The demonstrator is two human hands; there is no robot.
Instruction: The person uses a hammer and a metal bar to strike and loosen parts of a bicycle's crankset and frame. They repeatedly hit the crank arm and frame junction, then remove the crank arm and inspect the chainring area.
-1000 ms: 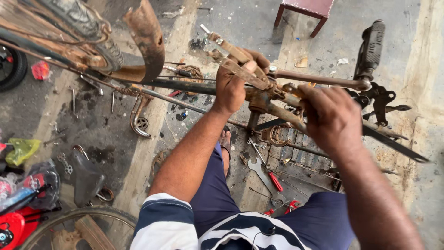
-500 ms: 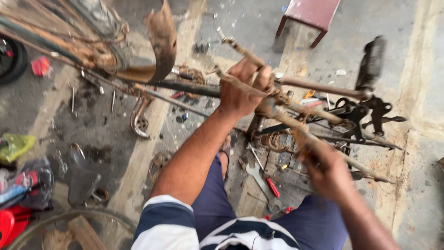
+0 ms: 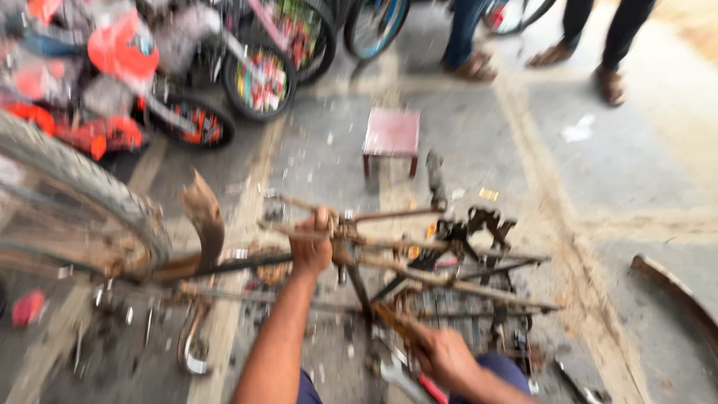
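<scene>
A rusty bicycle frame lies low over the concrete floor, and the picture is blurred. My left hand is shut around a rusty bar of the frame near its stem. Lower down, my right hand grips the near end of a rusty rod that slants up towards the frame; whether it is a tool or a frame part I cannot tell. The bicycle's worn wheel is at the left, with a bent rusty mudguard beside it. A black handlebar grip sticks up behind the frame.
A small red stool stands just beyond the frame. Small colourful bicycles crowd the top left. Two people's legs stand at the top. A curved mudguard lies at the right. Loose metal parts and a red-handled tool litter the floor.
The view has tilted up, bringing the stool, small bicycles and bystanders' legs into sight. My right hand has dropped from the upper bar to the lower rod. My left hand keeps its grip.
</scene>
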